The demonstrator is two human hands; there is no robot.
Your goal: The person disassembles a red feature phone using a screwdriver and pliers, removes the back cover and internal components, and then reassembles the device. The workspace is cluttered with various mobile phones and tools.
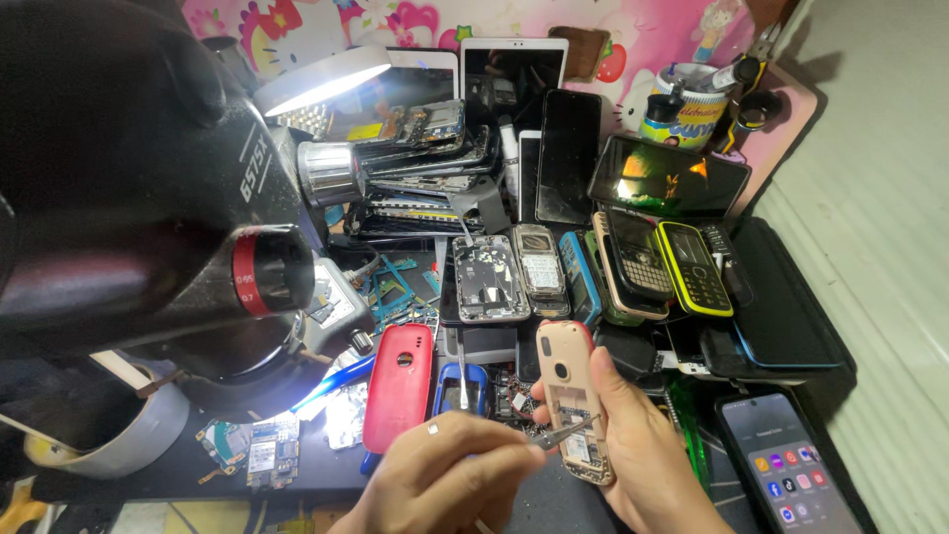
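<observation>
My right hand [647, 457] holds a beige keypad phone [565, 381] upright, its back cover off and its insides showing. My left hand [445, 480], a ring on one finger, grips thin metal tweezers [565, 432]. Their tips rest on the lower part of the phone's open back. Just left of my hands lie a red phone back cover [398, 386] and a small blue phone body [463, 388] on the dark work surface.
A large black microscope [148, 198] with a lit lamp [321, 84] fills the left. Several phones and tablets are piled at the back [613, 257]. A smartphone with a lit screen [791, 475] lies lower right. Circuit boards [259, 450] and a tape roll [129, 435] sit lower left.
</observation>
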